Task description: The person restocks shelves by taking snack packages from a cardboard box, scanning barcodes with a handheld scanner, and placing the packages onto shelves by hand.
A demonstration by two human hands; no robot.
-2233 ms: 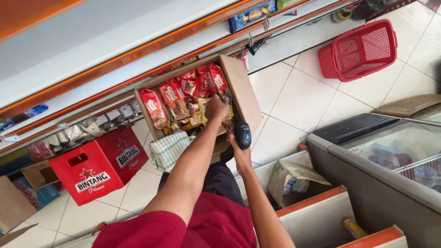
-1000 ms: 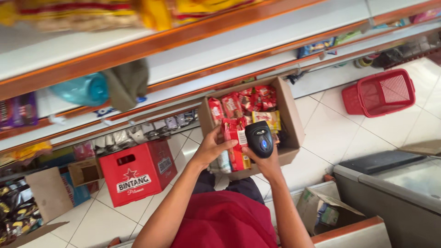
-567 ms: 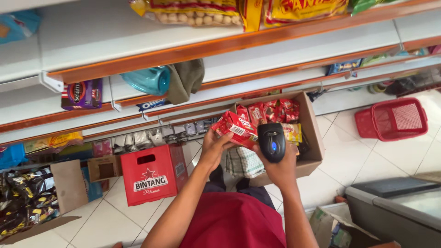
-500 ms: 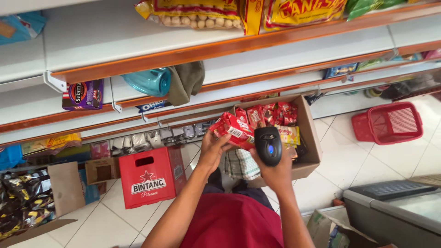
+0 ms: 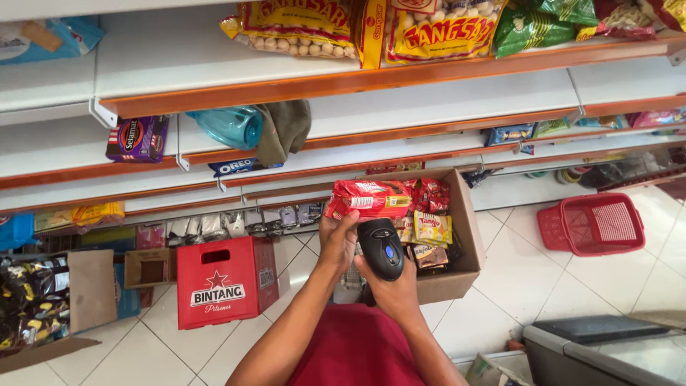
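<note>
Up front, a red snack packet (image 5: pixel 368 198) sat gripped in the left hand (image 5: pixel 338 239), just above the black barcode scanner (image 5: pixel 382 249) clasped by the right hand (image 5: pixel 393 289), with a cardboard box (image 5: pixel 464 236) of packets right behind and a red crate (image 5: pixel 227 282) at left.

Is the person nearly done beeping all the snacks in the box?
Not nearly, it seems. The left hand holds one red snack packet lifted out above the cardboard box, and the right hand points a black handheld scanner at it. Several more packets sit in the box. Which ones are already scanned cannot be told.
</note>
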